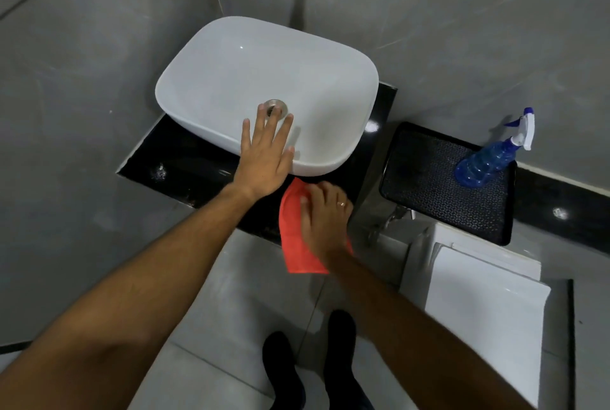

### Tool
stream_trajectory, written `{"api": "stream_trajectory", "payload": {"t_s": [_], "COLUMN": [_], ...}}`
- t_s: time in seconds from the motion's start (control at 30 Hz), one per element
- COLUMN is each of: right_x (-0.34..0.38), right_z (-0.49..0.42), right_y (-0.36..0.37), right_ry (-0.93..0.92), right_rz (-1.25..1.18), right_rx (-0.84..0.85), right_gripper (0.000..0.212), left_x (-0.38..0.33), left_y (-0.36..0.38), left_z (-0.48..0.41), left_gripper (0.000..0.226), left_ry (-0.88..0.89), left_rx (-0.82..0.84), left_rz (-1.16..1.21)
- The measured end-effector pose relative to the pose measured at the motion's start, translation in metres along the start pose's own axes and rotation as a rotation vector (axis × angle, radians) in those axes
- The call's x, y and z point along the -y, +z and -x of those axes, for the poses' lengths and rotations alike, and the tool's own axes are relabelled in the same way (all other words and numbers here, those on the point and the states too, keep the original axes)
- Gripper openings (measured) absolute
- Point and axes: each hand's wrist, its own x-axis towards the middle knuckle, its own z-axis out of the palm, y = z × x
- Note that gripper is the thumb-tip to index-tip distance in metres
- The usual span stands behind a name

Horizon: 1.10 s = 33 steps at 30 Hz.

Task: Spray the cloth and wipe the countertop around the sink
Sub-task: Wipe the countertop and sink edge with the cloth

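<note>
The red cloth is pressed flat on the black countertop under the right hand — fingers spread, not gripped around it — just below the front rim of the white sink. Wiping appears under way; the counter left of the hand is judged still to be done. The left hand, held open, is braced on the sink's rim. The spray bottle is parked well to the right — on a dark tray.

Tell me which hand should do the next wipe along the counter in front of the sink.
Right hand: it already presses the red cloth on the black countertop. The left hand rests open on the sink rim.
</note>
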Motion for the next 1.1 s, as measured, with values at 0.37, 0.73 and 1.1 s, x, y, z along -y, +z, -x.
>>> {"api": "stream_trajectory", "payload": {"t_s": [0.37,0.73,1.1], "right_x": [-0.018,-0.024,-0.008], "right_z": [-0.113,-0.125,-0.133], "right_y": [-0.046,-0.025,-0.017], "right_ry": [-0.442,-0.677,-0.758], "right_rz": [0.214,0.306,0.312], "right_rx": [-0.084,0.050,0.081], "right_gripper": [0.033,0.054,0.053], "left_x": [-0.102,-0.047,0.064], "left_y": [0.100,0.126,0.087], "left_z": [0.095,0.088,0.076], "left_gripper": [0.070,0.079,0.076], "left_ry": [-0.285,-0.065,0.052], "left_rx": [0.247,0.227,0.220], "left_rz": [-0.003,-0.059,-0.065]}}
